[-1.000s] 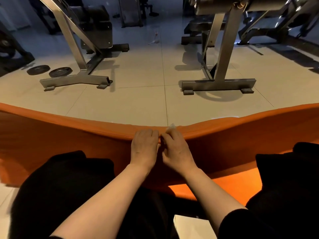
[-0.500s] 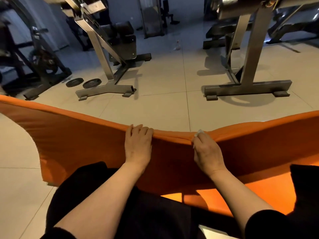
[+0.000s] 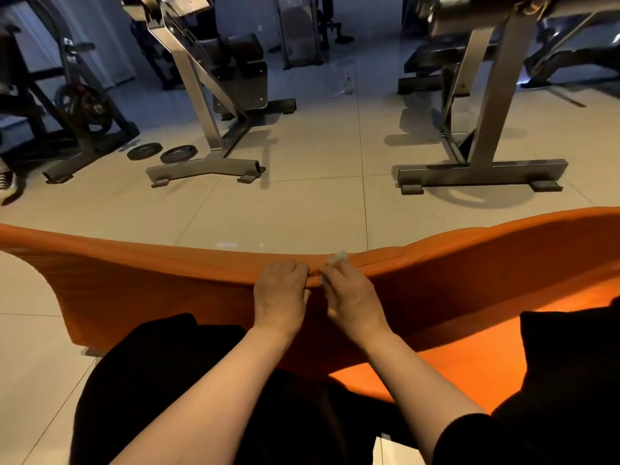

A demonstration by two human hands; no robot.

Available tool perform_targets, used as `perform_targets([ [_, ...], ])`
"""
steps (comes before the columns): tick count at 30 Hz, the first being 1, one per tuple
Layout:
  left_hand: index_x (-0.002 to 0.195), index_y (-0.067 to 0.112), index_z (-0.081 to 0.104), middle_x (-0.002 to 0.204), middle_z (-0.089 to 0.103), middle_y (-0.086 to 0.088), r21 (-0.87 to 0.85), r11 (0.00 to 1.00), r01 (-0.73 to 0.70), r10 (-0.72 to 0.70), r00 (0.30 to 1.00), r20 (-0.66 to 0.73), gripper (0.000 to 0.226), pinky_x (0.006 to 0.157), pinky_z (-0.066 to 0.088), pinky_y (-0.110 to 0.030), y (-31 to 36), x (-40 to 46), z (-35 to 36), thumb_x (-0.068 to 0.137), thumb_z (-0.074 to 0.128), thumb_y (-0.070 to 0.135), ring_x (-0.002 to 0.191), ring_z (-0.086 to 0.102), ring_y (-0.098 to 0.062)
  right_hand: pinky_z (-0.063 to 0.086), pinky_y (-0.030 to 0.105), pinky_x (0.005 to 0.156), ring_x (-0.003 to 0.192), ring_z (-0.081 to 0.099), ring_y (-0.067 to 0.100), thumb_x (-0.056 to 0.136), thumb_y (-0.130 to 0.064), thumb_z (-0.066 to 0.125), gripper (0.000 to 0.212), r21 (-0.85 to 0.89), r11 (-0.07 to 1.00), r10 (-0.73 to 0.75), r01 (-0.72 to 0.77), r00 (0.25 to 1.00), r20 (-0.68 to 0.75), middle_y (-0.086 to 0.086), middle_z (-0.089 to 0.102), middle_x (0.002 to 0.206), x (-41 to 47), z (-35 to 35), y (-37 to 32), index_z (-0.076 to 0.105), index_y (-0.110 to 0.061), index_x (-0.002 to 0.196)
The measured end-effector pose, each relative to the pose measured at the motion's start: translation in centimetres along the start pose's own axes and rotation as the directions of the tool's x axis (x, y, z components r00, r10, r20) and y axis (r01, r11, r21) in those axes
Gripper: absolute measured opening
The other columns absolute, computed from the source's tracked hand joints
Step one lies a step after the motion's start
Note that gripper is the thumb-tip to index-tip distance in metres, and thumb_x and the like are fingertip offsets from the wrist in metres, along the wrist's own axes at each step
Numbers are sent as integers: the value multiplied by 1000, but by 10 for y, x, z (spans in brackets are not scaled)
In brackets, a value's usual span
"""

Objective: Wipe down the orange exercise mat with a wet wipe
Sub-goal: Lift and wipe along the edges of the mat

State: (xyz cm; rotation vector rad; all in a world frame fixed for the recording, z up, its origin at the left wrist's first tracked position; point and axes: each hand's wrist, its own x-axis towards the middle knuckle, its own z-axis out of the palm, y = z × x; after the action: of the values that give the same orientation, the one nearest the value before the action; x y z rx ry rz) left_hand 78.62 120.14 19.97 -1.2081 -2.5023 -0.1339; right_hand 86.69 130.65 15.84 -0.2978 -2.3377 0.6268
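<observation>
The mat [image 3: 141, 290] is draped over the lap, its far edge raised and sagging at both ends: it is judged soft, limp and light, best taken along that upper edge. There the left hand [image 3: 280, 293] is curled over the edge, fingers together. Just beside it, the right hand [image 3: 352, 297] is pinched on the edge with a wipe [image 3: 336, 257] pressed under the fingertips. Half a second earlier the hands were well apart; now they are nearly touching.
</observation>
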Motion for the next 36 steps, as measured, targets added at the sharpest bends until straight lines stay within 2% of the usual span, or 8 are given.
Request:
perform_targets([
  [3, 97, 19, 64, 90, 64, 2, -52, 998, 32, -33, 999, -4, 23, 76, 38, -32, -6, -1, 2, 78, 76, 25, 88, 60, -24, 48, 34, 76, 90, 65, 39, 80, 7, 65, 9, -26, 984, 173, -179, 974, -147, 21, 60, 104, -6, -22, 28, 67, 1, 87],
  [6, 83, 19, 65, 75, 62, 3, -35, 998, 51, -49, 997, 59, 34, 65, 42, -32, -1, -4, 4, 59, 88, 26, 73, 60, -22, 51, 35, 68, 79, 62, 39, 83, 6, 64, 7, -5, 948, 309, -317, 926, -216, 19, 53, 104, -10, -29, 32, 66, 1, 87],
  [13, 64, 17, 55, 57, 53, 0, -44, 998, 50, -52, 998, -46, 35, 50, 39, -30, 3, -6, 6, 46, 84, 9, 56, 55, -25, 51, 46, 59, 79, 58, 41, 84, -21, 42, 30, 32, 999, 12, -12, 1000, 10, 20, 52, 110, -1, 9, -24, 58, 1, 95],
  [18, 107, 22, 56, 101, 59, 5, -63, 996, 68, -64, 996, 65, 22, 81, 35, -29, -2, -9, 4, 89, 64, 33, 99, 53, -20, 45, 34, 69, 85, 58, 37, 84, 4, 56, 13, 20, 970, 243, -242, 967, -83, 17, 53, 104, 0, -10, 9, 61, 0, 95],
  [21, 113, 23, 54, 108, 58, 4, -73, 994, 81, -77, 996, 53, 22, 82, 32, -28, 1, -14, 5, 94, 57, 33, 104, 51, -20, 30, 20, 68, 85, 57, 33, 86, 4, 56, 10, 0, 923, 380, -385, 911, -163, 14, 51, 102, -3, -26, 26, 61, -1, 93],
  [27, 113, 22, 53, 110, 58, 4, -51, 995, 84, -82, 996, 37, 21, 88, 34, -29, -3, -7, -2, 95, 54, 33, 107, 52, -20, 51, 34, 65, 87, 59, 31, 74, 8, 58, 29, 12, 1000, 12, -12, 999, 42, 16, 54, 105, -6, 3, -13, 62, 0, 102],
  [33, 114, 23, 52, 111, 58, 4, -2, 1000, 26, -26, 996, 81, 21, 93, 30, -31, -16, -2, -8, 96, 53, 35, 109, 50, -19, 42, 31, 38, 53, 55, 35, 44, 20, 71, 36, -292, 952, -74, 96, 994, 84, 13, 54, 69, 16, 4, -27, 55, -4, 66],
  [36, 121, 26, 50, 119, 57, 5, 83, 996, -11, 6, 998, 56, 26, 102, 28, -31, -35, 6, -16, 96, 52, 33, 116, 48, -18, 40, 30, 39, 51, 54, 34, 43, 18, 73, 36, -356, 932, -49, 75, 996, 80, 11, 52, 66, 25, -4, -21, 53, -6, 62],
])
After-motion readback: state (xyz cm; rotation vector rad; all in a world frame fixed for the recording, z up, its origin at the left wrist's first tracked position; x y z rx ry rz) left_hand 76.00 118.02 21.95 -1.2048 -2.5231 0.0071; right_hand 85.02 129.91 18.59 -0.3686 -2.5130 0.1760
